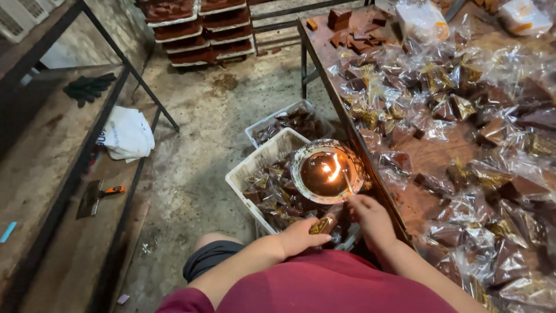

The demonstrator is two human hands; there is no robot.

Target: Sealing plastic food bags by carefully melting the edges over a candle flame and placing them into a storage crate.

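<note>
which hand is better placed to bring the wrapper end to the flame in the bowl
Probably the right hand: it sits just below the bowl with the flame, its fingers holding a thin stick up at the rim. The left hand is lower, farther from the bowl, closed around a wrapped brown piece above the white basket.

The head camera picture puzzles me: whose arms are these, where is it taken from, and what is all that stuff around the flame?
The camera sits on a person's head and looks down, so the arms are that person's own. The left hand holds a small brown block in clear wrap. The right hand holds a thin stick toward a round bowl with a flame. Beneath are white baskets of wrapped pieces. On the right, a table is heaped with more wrapped brown blocks.
</note>
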